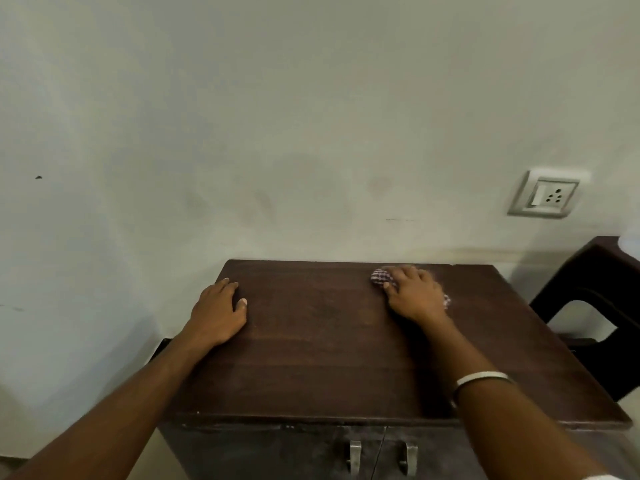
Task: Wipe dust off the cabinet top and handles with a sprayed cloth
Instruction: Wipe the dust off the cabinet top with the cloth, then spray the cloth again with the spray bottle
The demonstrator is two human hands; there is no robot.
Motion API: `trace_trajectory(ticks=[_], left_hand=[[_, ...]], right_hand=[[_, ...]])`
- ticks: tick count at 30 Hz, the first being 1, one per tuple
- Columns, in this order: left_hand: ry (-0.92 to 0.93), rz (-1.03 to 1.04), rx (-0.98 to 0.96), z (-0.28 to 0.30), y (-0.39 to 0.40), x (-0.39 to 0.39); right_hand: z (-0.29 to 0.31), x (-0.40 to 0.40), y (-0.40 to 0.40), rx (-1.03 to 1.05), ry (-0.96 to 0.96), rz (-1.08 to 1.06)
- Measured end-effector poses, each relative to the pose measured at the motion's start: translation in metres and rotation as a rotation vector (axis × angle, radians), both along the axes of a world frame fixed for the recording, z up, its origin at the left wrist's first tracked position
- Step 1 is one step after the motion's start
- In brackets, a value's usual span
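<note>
Near cabinet top's [329,358] far edge, right hand [417,294] fingers flat on cloth [381,277]; left hand [218,311] open.

My left hand [221,311] rests on the cabinet top [322,358] near its left edge, toward the back. My right hand [414,294] lies on the cloth [381,277] near the back edge, right of the middle, well apart from my left. Two handles [355,457] sit side by side on the cabinet front, below the top's front edge. A wall socket [545,197] is above the back right corner. A chair [595,306] stands beside the right edge.
</note>
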State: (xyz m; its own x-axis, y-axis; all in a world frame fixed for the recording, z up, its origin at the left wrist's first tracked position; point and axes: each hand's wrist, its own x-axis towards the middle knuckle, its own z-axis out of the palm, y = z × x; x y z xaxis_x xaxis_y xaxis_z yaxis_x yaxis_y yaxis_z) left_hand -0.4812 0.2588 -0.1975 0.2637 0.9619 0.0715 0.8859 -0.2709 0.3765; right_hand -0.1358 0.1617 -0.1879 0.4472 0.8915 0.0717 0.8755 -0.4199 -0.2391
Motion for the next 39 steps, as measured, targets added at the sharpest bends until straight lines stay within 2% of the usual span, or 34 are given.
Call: trace_trajectory(ticks=[6, 10, 15, 27, 35, 39], left_hand=[[-0.04, 0.014, -0.035, 0.004, -0.014, -0.005], [-0.009, 0.005, -0.018, 0.003, -0.03, -0.002], [-0.008, -0.05, 0.01, 0.004, -0.051, 0.018], [-0.023, -0.195, 0.021, 0.018, -0.096, 0.085], [-0.072, -0.236, -0.045, 0.028, -0.127, 0.107], [-0.244, -0.317, -0.132, 0.041, -0.157, 0.138]], right_hand=[[-0.011, -0.151, -0.011, 0.149, 0.046, 0.41], [-0.01, -0.159, -0.044, 0.156, 0.057, 0.493], [-0.009, -0.103, -0.09, 0.146, 0.049, 0.391], [-0.012, 0.081, -0.208, 0.084, -0.045, -0.17], [-0.004, 0.09, -0.22, 0.088, 0.018, -0.209], [0.003, 0.086, -0.224, 0.334, 0.156, -0.194]])
